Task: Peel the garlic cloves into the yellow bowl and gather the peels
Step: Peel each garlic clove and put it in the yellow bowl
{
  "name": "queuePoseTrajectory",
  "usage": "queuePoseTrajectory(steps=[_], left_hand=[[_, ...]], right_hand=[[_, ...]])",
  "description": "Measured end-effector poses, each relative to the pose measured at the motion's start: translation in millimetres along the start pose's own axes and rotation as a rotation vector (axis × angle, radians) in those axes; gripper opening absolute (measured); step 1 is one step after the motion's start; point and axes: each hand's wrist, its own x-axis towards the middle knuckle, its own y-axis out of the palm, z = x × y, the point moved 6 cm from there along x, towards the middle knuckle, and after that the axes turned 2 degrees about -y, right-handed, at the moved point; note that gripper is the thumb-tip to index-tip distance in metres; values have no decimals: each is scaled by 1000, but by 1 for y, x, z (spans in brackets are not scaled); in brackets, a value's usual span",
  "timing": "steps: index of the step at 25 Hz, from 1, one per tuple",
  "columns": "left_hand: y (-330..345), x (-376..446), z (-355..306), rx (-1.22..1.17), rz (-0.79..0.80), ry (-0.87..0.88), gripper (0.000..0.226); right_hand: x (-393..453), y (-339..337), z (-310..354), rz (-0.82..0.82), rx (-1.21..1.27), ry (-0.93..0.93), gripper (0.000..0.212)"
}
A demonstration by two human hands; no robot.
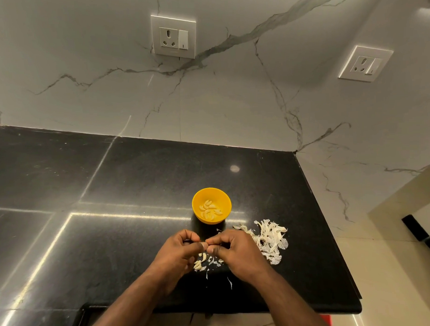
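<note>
Garlic cloves, pale and curved, lie in the round yellow bowl on the glossy black counter, with open room leftward. Just before it, left hand and right hand meet, fingertips pinched together; what they clamp is hidden. Papery peels heap near the counter's right edge
</note>
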Motion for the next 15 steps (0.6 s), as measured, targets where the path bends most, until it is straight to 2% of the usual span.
queuePoseTrajectory(steps=[4, 7, 9, 11, 13, 15], left_hand=[[-3, -3, 2, 36, 0, -16, 13], [-4, -3, 0, -131, -36, -37, 12], [-5, -4, -1, -301, -33, -74, 21], [-5, -7, -2, -435, 2, -104, 26], [-3, -10, -5, -492, 36, -113, 28], [-1, -10, -8, -513, 56, -105, 29]], right_hand=[[2, 2, -1, 14, -28, 28, 7], [16, -14, 7, -171, -30, 40, 8], [28, -34, 18, -326, -84, 9, 20], [33, -45, 26, -394, -139, -25, 29], [31, -34, 26, -283, -103, -30, 26], [20, -3, 23, -41, -32, -19, 25]])
